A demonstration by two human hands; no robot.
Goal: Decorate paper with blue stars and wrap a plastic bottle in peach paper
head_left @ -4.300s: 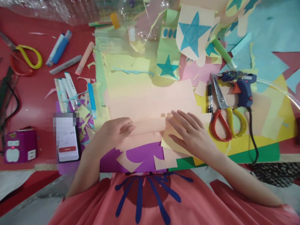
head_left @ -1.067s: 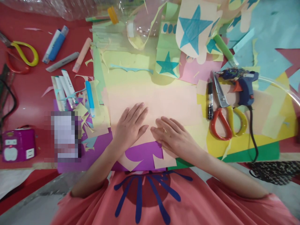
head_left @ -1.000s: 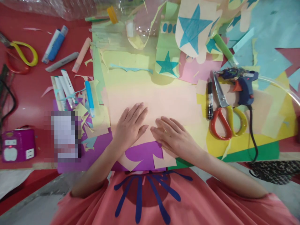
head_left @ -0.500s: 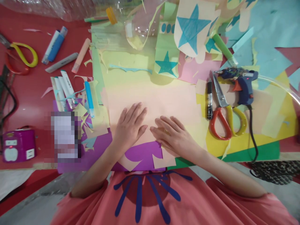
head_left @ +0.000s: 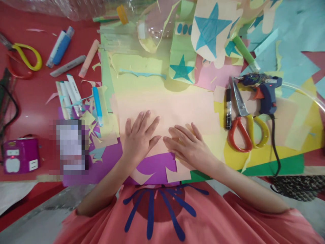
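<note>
Palm down, my left hand [head_left: 139, 135] lies with spread fingers on a pale peach sheet of paper [head_left: 165, 105]. My right hand [head_left: 189, 144] rests to its right on the same paper, fingers stretched out and holding nothing. The two hands are a short gap apart, thumbs facing each other. Below them, purple paper [head_left: 157, 166] and peach offcuts [head_left: 179, 169] lie at the table's near edge. Right of my right hand are a black marker [head_left: 228, 108], scissors with red and yellow handles [head_left: 240, 134] and a blue glue gun [head_left: 269, 96].
Several markers [head_left: 73, 95] and paper scraps [head_left: 92, 118] lie at left, near a blurred-out phone-like object [head_left: 71, 145] and a purple power adapter [head_left: 21, 156]. More scissors [head_left: 27, 56] lie at far left. At the back are a clear plastic bottle [head_left: 152, 30] and star-decorated paper cutouts [head_left: 212, 30].
The fingers of both hands have spread a little wider and shifted slightly. The view has moved a little, and the things on the table stay in place.
</note>
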